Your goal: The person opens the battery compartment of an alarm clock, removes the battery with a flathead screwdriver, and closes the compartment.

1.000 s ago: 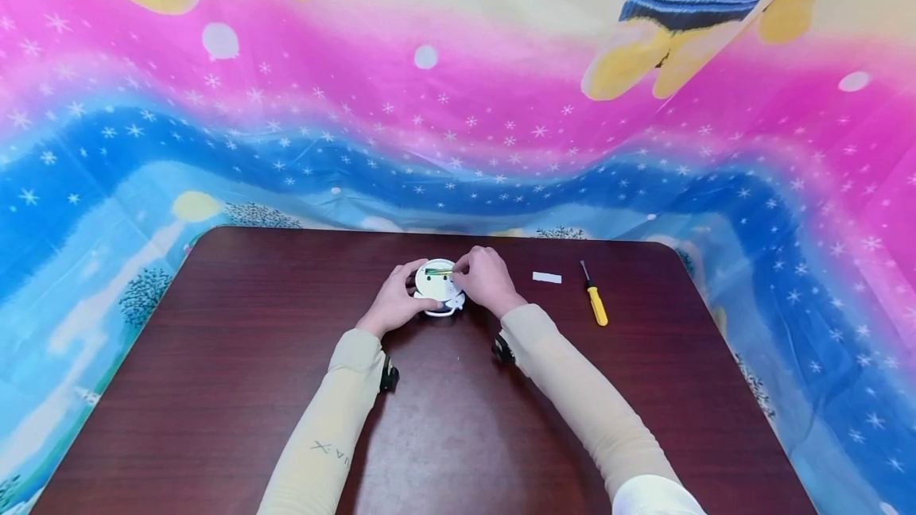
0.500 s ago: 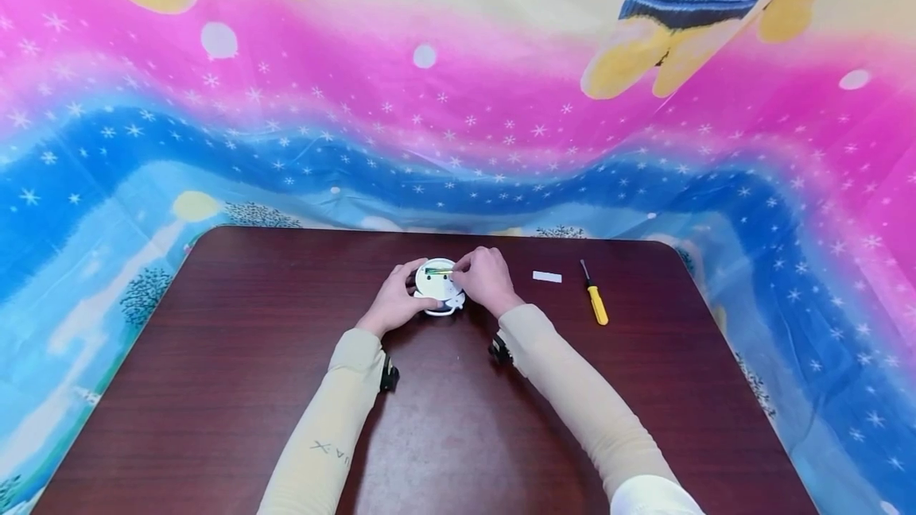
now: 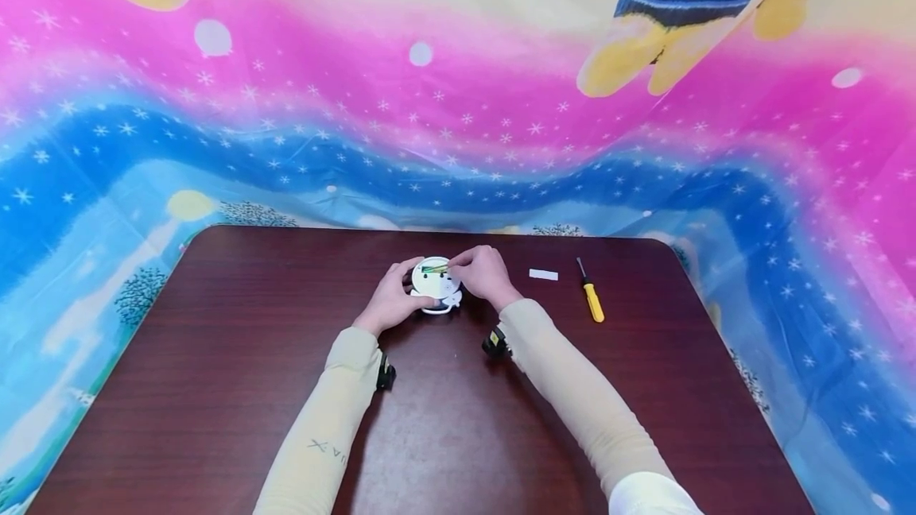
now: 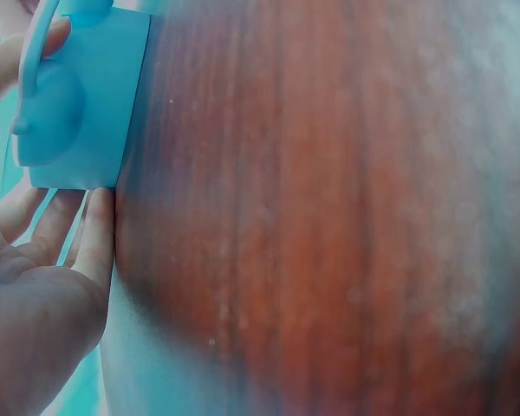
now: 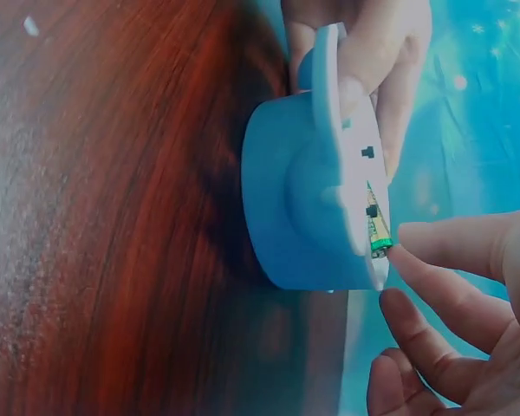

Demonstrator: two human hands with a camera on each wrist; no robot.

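Observation:
A white round device (image 3: pixel 432 287) with a face-like front and a curved handle stands near the table's far side. My left hand (image 3: pixel 390 300) grips it from the left, thumb in front and fingers behind; the left wrist view shows the fingers (image 4: pixel 95 234) against its side. A green-and-gold battery (image 3: pixel 434 269) lies in a slot on its upper face, its right end lifted a little. At that end, my right hand (image 3: pixel 487 272) pinches with thumb and index finger. Seen from the right wrist, the battery's green end (image 5: pixel 380 248) sits by the fingertips (image 5: pixel 412 236).
To the right on the brown table (image 3: pixel 236 324) lie a small white rectangular strip (image 3: pixel 544 275) and a yellow-handled screwdriver (image 3: pixel 592 300). A colourful printed cloth (image 3: pixel 444 125) hangs behind and around the table.
The battery's right end has risen slightly under my right fingers, so it now lies tilted. My left hand stays on the device; the head view has shifted a little.

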